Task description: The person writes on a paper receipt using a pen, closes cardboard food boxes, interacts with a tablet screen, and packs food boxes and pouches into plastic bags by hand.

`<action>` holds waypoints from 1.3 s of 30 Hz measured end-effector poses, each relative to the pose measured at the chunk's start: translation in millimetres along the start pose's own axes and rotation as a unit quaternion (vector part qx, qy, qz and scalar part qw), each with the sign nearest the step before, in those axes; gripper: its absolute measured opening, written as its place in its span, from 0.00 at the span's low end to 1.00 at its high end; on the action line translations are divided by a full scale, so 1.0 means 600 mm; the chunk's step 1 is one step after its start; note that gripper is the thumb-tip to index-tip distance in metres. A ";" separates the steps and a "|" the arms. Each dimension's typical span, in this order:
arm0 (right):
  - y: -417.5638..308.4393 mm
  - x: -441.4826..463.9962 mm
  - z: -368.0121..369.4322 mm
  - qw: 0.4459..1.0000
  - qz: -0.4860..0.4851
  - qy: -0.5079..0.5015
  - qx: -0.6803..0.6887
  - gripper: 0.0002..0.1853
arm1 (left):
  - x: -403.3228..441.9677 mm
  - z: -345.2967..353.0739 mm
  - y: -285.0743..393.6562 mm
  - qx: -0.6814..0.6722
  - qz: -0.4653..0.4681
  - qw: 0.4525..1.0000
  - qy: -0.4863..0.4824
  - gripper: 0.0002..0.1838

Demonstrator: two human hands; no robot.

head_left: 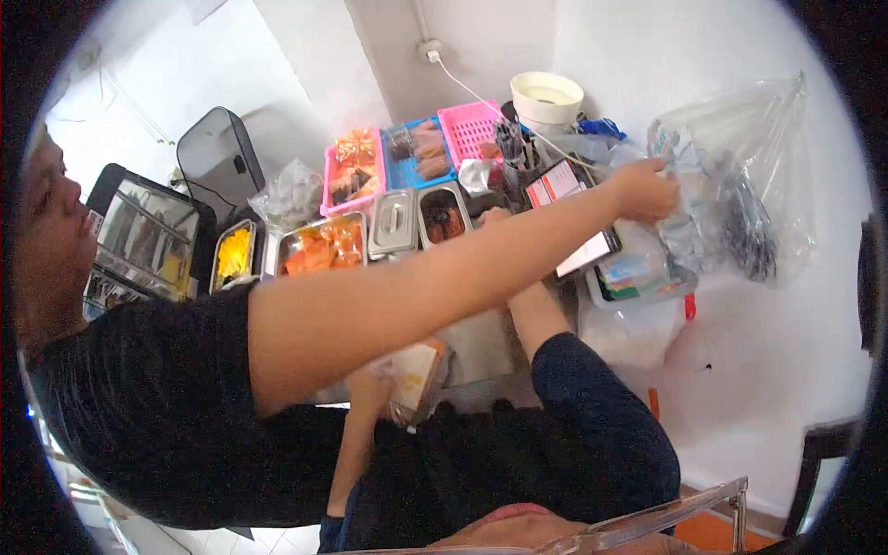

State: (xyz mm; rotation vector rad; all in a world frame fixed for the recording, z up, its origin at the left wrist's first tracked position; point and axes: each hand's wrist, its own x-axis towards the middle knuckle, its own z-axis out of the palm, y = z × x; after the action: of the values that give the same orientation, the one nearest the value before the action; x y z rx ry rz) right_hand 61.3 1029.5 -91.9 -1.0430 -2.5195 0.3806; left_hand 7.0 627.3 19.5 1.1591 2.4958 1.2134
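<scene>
My left hand [370, 387], low in the middle, is closed at the edge of a white and orange package [416, 372]. A co-worker's bare forearm crosses in front of my right arm. Beyond it, part of my right hand [495, 217] shows beside a metal tray of dark red food [442, 220]; its fingers are too hidden to read. The co-worker's hand [647, 191] is at the right, close to plastic bags [683, 213].
Pink baskets [470, 129], a blue basket [400, 176], a lidded metal container [393, 225] and trays of orange [324, 245] and yellow food [235, 254] line the back. A tablet [585, 254] stands right. The co-worker leans in from the left.
</scene>
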 end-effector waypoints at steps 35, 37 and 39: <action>-0.258 -0.340 -0.205 0.948 -0.106 -0.041 0.297 0.06 | 0.034 0.010 0.075 0.074 0.282 0.946 -0.138 0.12; -0.260 -0.338 -0.201 0.964 -0.103 -0.036 0.244 0.04 | 0.039 0.002 0.091 0.113 0.308 0.935 -0.137 0.11; -0.255 -0.337 -0.191 0.958 -0.144 -0.033 0.247 0.04 | 0.040 -0.008 0.103 0.139 0.298 0.932 -0.151 0.10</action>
State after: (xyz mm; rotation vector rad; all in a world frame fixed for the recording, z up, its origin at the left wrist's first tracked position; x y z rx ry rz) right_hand 149.8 790.0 19.5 -0.4704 -2.3937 0.9070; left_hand 24.5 664.7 71.9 2.1025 2.1900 0.6919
